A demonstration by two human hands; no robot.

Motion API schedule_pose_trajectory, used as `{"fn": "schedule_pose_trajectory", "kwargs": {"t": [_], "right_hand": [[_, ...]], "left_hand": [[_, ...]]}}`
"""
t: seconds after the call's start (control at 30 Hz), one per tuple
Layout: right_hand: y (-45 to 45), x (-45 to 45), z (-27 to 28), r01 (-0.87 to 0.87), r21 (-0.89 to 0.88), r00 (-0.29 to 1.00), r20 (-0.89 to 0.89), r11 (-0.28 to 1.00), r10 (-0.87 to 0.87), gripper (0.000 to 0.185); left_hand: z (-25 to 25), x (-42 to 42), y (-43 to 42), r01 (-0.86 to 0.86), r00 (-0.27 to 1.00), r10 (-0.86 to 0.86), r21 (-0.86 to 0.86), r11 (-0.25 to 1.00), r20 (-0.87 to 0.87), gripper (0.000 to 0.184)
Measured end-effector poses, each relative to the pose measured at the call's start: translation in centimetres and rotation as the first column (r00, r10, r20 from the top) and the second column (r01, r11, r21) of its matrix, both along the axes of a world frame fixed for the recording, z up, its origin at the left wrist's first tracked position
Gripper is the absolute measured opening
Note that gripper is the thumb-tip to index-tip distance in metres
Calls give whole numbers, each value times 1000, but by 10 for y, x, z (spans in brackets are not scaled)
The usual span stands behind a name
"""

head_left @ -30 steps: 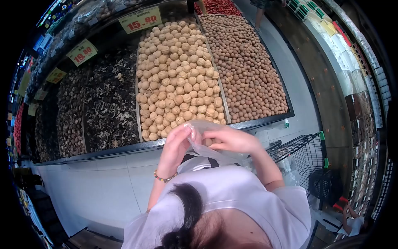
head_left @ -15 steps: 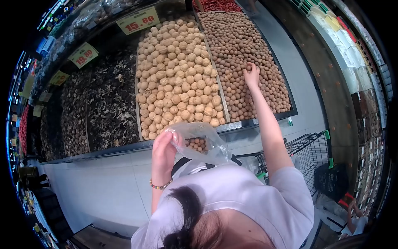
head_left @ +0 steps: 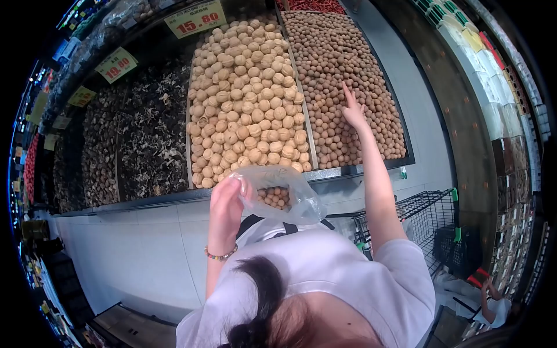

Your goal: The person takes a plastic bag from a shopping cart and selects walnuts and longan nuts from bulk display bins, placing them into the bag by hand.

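My left hand (head_left: 227,200), with a beaded bracelet at the wrist, grips the rim of a clear plastic bag (head_left: 304,197). The bag hangs open in front of my chest, with several small round brown nuts (head_left: 275,198) inside. Out over the bin of small brown nuts (head_left: 331,64), my right hand (head_left: 353,109) has its index finger stretched out and its fingers apart, at the nuts' surface. Whether its fingertips touch them is too small to tell. Larger pale walnuts (head_left: 246,104) fill the bin to the left.
Dark dried fungus (head_left: 154,133) lies in a bin further left, below price signs (head_left: 194,20). A black bin edge (head_left: 348,172) runs before me. At the right are a wire shopping cart (head_left: 432,217) and shelves (head_left: 510,168). Another person (head_left: 496,307) is at the lower right.
My right hand went from the bag out to the brown nuts, and its fingers have since spread. The bag now hangs open from my left hand, its nuts showing.
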State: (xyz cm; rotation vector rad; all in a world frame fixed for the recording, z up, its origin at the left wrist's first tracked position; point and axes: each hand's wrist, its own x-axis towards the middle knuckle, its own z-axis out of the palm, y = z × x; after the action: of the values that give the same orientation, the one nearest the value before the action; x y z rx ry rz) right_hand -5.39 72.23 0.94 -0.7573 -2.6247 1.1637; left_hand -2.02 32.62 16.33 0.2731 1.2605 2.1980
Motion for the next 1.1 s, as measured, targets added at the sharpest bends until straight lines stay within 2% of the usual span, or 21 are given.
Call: {"fn": "schedule_pose_trajectory", "kwargs": {"t": [0.07,0.13,0.17,0.23,0.33,0.37,0.4,0.43,0.47,0.5,0.57,0.63,0.7,0.77,0.83,0.97,1.1], "right_hand": [[7,5,7,-21,-67,994,-113,998,13,80],[-3,14,40,-51,-131,974,-226,990,21,78],[-9,17,51,-51,-110,966,-259,993,21,75],[-25,26,75,-5,-21,975,-221,1000,0,68],[-64,39,102,154,285,971,-220,946,-92,51],[-82,48,119,47,85,936,-351,995,-14,41],[-101,59,139,-91,-101,873,-487,991,30,32],[-123,72,157,-295,-234,870,-467,926,159,26],[-147,84,172,-470,-366,840,-464,803,280,21],[-169,90,180,-561,-464,827,-322,685,460,20],[-204,82,156,-749,-362,641,-185,555,745,17],[-233,78,121,-646,-224,722,132,730,679,17],[-250,69,84,-657,-225,688,212,720,694,24],[-259,69,63,-688,-108,705,133,717,696,30],[-264,76,61,-673,131,719,-114,728,686,34],[-265,81,71,-698,35,708,-114,715,697,30],[-271,79,59,-692,-10,718,-107,722,688,27]], "left_hand": [[0,0,2,-4,1000,3,-27,1000,-17,18],[-1,1,3,-7,1000,6,-85,996,-8,14],[-1,-1,3,20,1000,-21,-81,997,-17,15],[-4,-3,2,68,997,-70,-74,995,-30,19],[-2,-4,0,79,997,-78,-75,994,20,17],[3,-4,2,49,998,-45,-93,994,44,14],[9,-2,7,19,998,-12,-110,994,66,11],[12,-2,9,-8,996,20,-129,992,90,9],[7,-4,8,29,998,-22,-98,995,65,9],[-1,-6,6,68,997,-65,-69,995,42,10],[-7,-9,0,182,983,-181,-12,983,25,11],[-8,-12,-5,325,945,-327,58,944,26,11],[-7,-12,-9,366,929,-368,54,929,47,12],[-6,-13,-15,434,896,-440,91,896,58,13],[-6,-13,-17,474,877,-479,91,876,46,14],[-7,-15,-19,570,820,-565,48,820,-95,13],[-4,-15,-19,588,808,-588,-4,809,-36,13]]}}
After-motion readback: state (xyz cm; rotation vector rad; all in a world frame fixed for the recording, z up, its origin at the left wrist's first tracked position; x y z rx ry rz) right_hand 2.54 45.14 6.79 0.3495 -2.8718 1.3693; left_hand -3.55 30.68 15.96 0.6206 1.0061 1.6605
